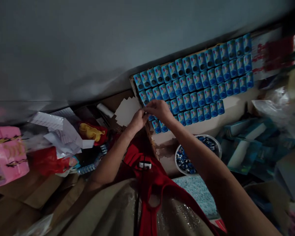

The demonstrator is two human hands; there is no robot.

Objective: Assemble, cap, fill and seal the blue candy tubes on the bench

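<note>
My left hand (138,120) and my right hand (159,108) meet at the left end of a low table (167,141). Their fingertips are pinched together, and whatever lies between them is too small and dark to make out. Under and beyond the hands, blue blister-like cards (186,84) lie in several slanting rows. Cards in the far row show a dark round spot, while many nearer ones show a bright blue round. Partly behind my right forearm stands a round metal basin (220,150) full of small shiny blue and dark pieces.
A pale notched sheet (127,110) lies left of the table. Crumpled white paper (64,127), a red bag (51,161) and a pink box (8,155) crowd the left. On the right are teal boxes (243,154) and clear plastic (272,108). A grey wall (88,42) rises behind.
</note>
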